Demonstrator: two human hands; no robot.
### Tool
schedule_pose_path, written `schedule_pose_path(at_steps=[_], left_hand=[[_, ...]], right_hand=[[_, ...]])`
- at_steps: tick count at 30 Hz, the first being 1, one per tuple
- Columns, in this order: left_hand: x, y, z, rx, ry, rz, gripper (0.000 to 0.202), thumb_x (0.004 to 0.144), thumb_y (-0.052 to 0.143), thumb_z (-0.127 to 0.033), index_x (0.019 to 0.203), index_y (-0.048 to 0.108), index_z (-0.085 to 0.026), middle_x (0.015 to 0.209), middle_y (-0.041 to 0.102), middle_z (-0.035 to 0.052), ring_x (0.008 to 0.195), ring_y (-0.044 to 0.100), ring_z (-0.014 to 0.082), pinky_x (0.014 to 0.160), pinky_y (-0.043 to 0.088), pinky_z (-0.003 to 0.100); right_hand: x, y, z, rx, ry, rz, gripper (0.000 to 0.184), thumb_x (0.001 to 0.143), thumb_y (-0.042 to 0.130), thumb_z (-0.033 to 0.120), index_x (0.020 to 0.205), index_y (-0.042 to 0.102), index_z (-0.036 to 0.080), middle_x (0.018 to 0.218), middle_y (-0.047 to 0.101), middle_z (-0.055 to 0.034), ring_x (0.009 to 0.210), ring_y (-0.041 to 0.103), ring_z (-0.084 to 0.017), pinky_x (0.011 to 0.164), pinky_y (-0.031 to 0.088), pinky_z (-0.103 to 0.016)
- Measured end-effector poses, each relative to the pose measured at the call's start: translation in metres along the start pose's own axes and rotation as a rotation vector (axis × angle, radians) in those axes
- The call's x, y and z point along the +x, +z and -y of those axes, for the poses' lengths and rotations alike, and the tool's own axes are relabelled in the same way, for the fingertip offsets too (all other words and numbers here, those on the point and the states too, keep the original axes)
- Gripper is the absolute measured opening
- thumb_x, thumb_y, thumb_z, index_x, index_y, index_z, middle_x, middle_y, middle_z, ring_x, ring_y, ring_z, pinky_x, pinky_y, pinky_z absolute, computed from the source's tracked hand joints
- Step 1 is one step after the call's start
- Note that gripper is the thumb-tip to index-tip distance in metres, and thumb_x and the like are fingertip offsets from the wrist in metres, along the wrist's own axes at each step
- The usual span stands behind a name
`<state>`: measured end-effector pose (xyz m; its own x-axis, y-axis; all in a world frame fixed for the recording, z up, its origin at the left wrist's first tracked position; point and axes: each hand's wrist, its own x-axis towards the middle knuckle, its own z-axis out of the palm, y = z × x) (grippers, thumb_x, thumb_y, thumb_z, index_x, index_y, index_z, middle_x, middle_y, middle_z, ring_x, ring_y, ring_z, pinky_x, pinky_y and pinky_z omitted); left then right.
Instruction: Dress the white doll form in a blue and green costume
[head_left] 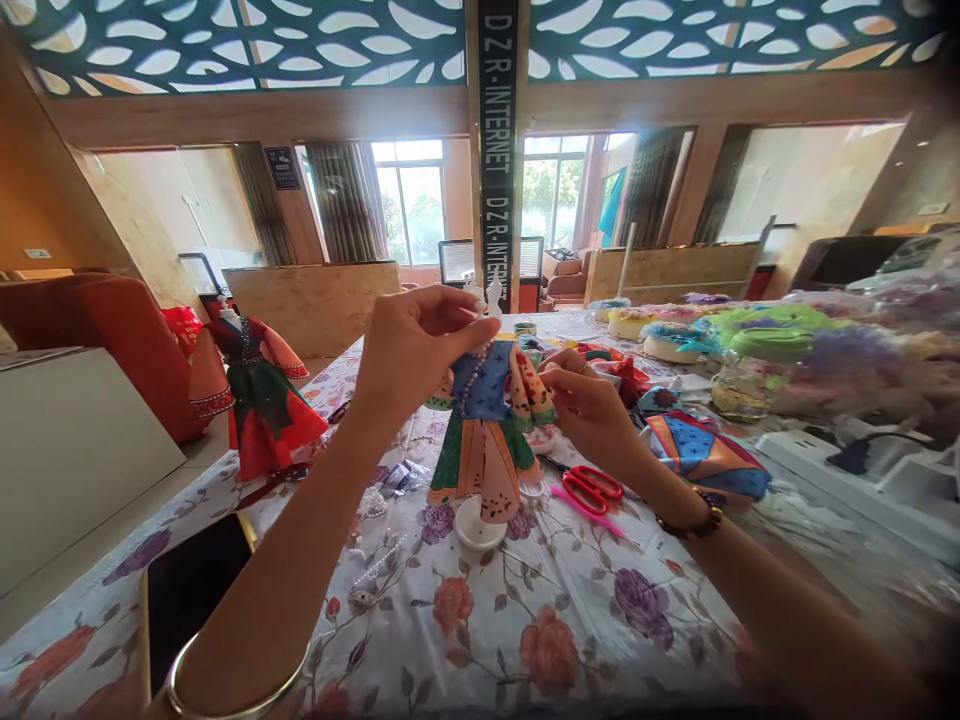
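A miniature dress (491, 385) with a blue bodice, patterned sleeves and a green and peach skirt stands upright on a small white mannequin stand (481, 530). At the mannequin's neck, my left hand (424, 335) pinches a string of beads (474, 372), which hangs down across the bodice. My right hand (589, 395) is beside the sleeve on the right, its fingers curled together at the cuff. Whether they grip the sleeve or something small is hidden.
Red scissors (591, 490) and a pink pen-like tool (600, 518) lie right of the stand. A phone (191, 590) is at front left. Another dressed mannequin (251, 390) stands at left. A power strip (847, 465), folded fabric (705, 455) and a lidded jar (757, 375) are at right.
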<state>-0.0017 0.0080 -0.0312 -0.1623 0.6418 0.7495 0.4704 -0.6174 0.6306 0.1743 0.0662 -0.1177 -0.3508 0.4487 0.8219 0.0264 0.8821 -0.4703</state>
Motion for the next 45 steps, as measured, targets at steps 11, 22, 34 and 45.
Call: schedule_pose_path(at_steps=[11,22,34,45], left_hand=[[-0.002,0.006,0.008,0.134,0.092,-0.035,0.019,0.063,0.079,-0.025,0.079,0.070,-0.021,0.074,0.071,-0.0006,0.071,0.068,0.0150,0.071,0.054,0.028],[-0.041,-0.013,0.035,0.221,0.467,-0.235,0.020,0.075,0.072,-0.022,0.093,0.063,-0.024,0.093,0.067,0.0002,0.093,0.063,0.0152,0.086,0.051,0.032],[-0.069,-0.013,0.070,0.591,0.809,-0.220,0.010,0.077,0.070,-0.020,0.085,0.064,-0.022,0.085,0.067,0.0027,0.083,0.060,0.0180,0.076,0.048,0.035],[-0.069,-0.011,0.074,0.609,0.876,-0.194,0.011,0.080,0.065,-0.014,0.085,0.065,-0.023,0.088,0.070,0.0023,0.085,0.061,0.0171,0.081,0.043,0.034]], right_hand=[[-0.015,0.015,0.027,-0.332,-0.153,-0.482,0.008,0.082,0.062,0.019,0.085,0.068,0.024,0.077,0.045,-0.0002,0.075,0.049,-0.014,0.063,0.044,-0.027],[-0.011,0.024,0.021,-0.680,-0.432,-0.284,0.008,0.084,0.062,0.018,0.087,0.068,0.024,0.086,0.052,-0.0042,0.076,0.052,-0.015,0.064,0.051,-0.029],[-0.011,0.027,0.025,-0.741,-0.437,-0.246,0.008,0.086,0.058,0.018,0.086,0.066,0.020,0.087,0.053,-0.0061,0.079,0.051,-0.017,0.067,0.050,-0.030],[-0.021,0.025,0.014,-0.790,-0.434,-0.178,0.016,0.086,0.057,0.016,0.093,0.067,0.025,0.095,0.056,-0.0056,0.077,0.055,-0.016,0.069,0.050,-0.031]])
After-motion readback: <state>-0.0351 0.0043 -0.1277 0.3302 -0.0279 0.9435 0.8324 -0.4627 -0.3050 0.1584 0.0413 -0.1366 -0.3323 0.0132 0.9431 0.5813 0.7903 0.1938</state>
